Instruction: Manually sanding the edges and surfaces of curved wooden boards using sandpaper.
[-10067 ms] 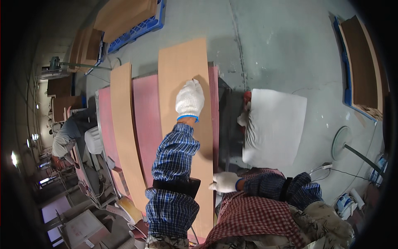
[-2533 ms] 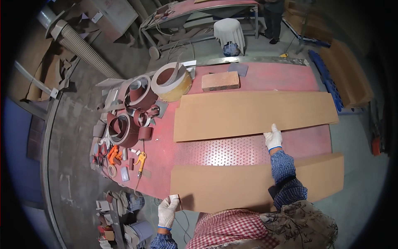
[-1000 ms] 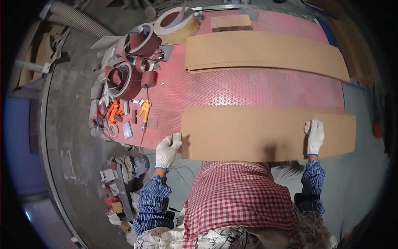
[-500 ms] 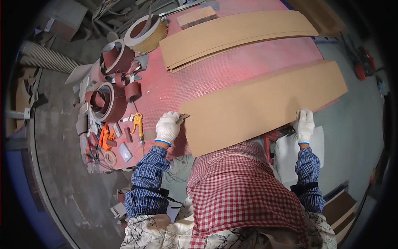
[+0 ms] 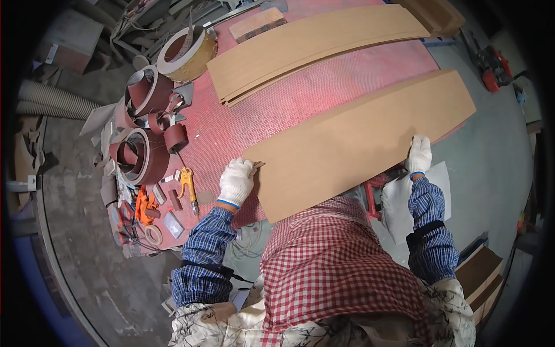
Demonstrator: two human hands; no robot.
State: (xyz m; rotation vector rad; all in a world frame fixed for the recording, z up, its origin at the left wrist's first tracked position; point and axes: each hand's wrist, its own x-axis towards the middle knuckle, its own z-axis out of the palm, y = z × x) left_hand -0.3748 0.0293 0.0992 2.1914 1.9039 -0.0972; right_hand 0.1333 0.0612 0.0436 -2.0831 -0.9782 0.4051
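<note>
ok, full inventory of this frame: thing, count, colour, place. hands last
long board: 1, tan, near edge of the table, held at both ends
stack of boards: several, count unclear, tan, far side of the table
table: 1, red, perforated top, centre
wood block: 1, brown, far edge of the table
sanding-belt rolls: several, dark red, left end of the table
large tape roll: 1, pale yellow, far left corner
orange hand tool: 1, orange, left of the left hand
white sheet: 1, white, on the floor below the right hand
left hand: white glove, on the board's left end
right hand: white glove, on the board's near edge, towards its right end
</note>
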